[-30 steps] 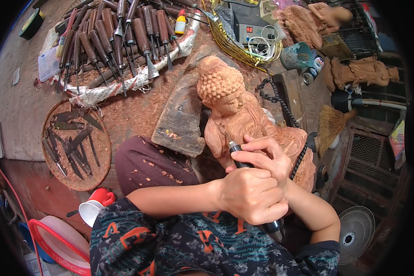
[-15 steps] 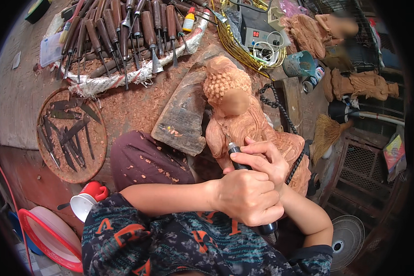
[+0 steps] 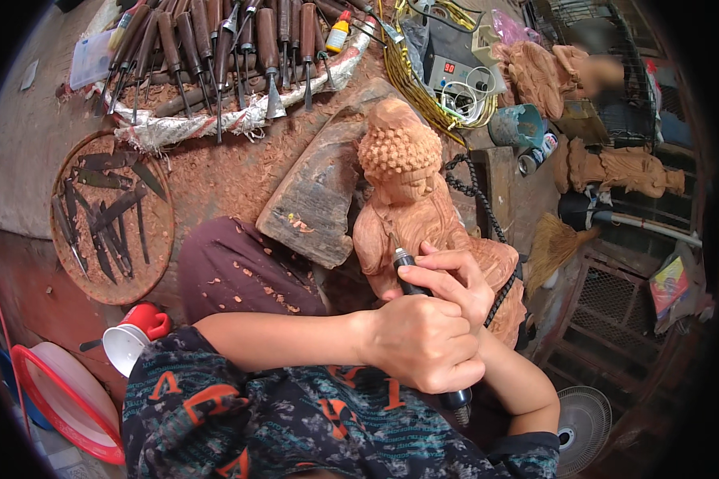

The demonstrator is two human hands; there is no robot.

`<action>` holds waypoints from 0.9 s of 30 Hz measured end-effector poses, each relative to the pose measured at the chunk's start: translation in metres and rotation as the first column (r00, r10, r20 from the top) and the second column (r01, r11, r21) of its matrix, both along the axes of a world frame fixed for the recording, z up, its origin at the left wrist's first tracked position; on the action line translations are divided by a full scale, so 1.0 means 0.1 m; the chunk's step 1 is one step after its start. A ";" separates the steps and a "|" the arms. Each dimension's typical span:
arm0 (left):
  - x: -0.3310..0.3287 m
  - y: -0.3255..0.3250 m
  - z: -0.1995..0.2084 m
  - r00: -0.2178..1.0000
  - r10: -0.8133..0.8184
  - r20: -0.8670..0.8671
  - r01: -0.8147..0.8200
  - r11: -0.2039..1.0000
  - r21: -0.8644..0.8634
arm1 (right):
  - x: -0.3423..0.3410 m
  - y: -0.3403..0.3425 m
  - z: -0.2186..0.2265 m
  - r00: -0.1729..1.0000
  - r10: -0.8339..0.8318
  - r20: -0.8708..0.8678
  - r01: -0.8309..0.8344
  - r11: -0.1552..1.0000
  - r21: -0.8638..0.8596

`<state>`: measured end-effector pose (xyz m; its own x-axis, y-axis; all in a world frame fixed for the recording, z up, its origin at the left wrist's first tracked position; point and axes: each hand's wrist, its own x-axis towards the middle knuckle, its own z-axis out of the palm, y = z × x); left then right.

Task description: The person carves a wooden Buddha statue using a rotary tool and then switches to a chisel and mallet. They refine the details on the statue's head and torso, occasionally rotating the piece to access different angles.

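Presently, the handpiece (image 3: 406, 263) is gripped in the fisted left hand (image 3: 425, 343) and the part-curled right hand (image 3: 459, 286), near the carved figure (image 3: 414, 227), judged heavy, beside the wooden block's (image 3: 315, 207) right edge; presumably light and stiff, the handpiece is best held mid-barrel.

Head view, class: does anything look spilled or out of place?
Loose wood shavings are strewn left of the weathered wooden block beside the carved Buddha, and across the dark trousers, looking out of place on clothing.
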<state>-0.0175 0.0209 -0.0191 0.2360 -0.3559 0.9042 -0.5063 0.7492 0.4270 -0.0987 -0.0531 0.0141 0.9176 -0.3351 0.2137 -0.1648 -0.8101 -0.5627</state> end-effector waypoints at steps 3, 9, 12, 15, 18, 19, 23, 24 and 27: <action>0.00 0.03 -0.02 1.000 0.009 -0.004 -0.009 1.000 0.005 | 0.02 0.01 -0.01 1.000 0.021 -0.009 -0.021 1.000 -0.007; 0.00 0.02 0.00 1.000 0.006 0.001 -0.006 1.000 0.015 | 0.02 0.03 0.00 1.000 0.000 -0.002 0.000 1.000 -0.018; 0.00 0.01 0.01 1.000 0.002 -0.013 -0.002 1.000 0.002 | 0.00 0.02 -0.03 1.000 -0.009 0.026 0.009 1.000 -0.007; -0.01 0.01 0.00 1.000 0.019 -0.017 -0.019 1.000 0.002 | 0.02 0.00 0.00 0.999 0.029 0.018 -0.028 0.999 -0.026; -0.02 0.00 0.00 0.999 0.016 -0.030 -0.016 1.000 0.010 | 0.02 -0.01 0.00 0.999 0.037 0.001 -0.037 0.999 -0.031; -0.02 0.00 0.00 1.000 0.010 -0.024 -0.010 1.000 0.009 | 0.02 -0.01 0.01 1.000 0.031 -0.001 -0.031 0.999 -0.034; 0.00 0.00 0.00 1.000 0.004 -0.011 -0.004 1.000 0.014 | 0.02 0.00 0.00 1.000 0.013 0.000 -0.013 0.999 -0.032; -0.01 0.01 0.00 1.000 0.005 -0.010 -0.005 1.000 0.017 | 0.02 0.01 0.00 1.000 0.009 0.001 -0.009 1.000 -0.028; -0.02 0.02 0.03 1.000 0.012 -0.024 -0.012 1.000 0.010 | 0.01 0.02 0.01 1.000 0.030 0.002 -0.030 0.999 -0.019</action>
<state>-0.0190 0.0234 -0.0162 0.2617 -0.3619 0.8947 -0.5051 0.7386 0.4465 -0.0979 -0.0513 0.0150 0.9268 -0.3031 0.2218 -0.1389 -0.8253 -0.5473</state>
